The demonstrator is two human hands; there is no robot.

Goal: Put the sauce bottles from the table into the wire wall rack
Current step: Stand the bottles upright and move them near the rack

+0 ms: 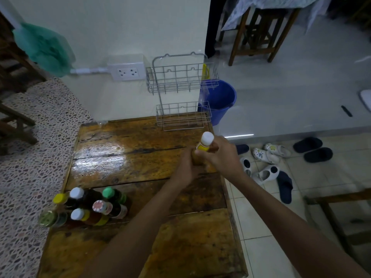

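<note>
Both hands close on one white-capped sauce bottle (204,146) above the far right part of the wooden table (124,157): the right hand (222,155) wraps its neck and shoulder, the left hand (187,167) cups its lower body, so little beyond cap and yellow label shows. The wire wall rack (180,91) hangs beyond, both tiers bare. The remaining bottles (88,206) cluster at the table's near left edge (labels blurred, exact count unclear).

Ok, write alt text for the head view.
Both hands, left hand and right hand, hold a white-capped sauce bottle above a wooden table, before an empty two-tier wire wall rack. More bottles cluster at the table's left edge.
</note>
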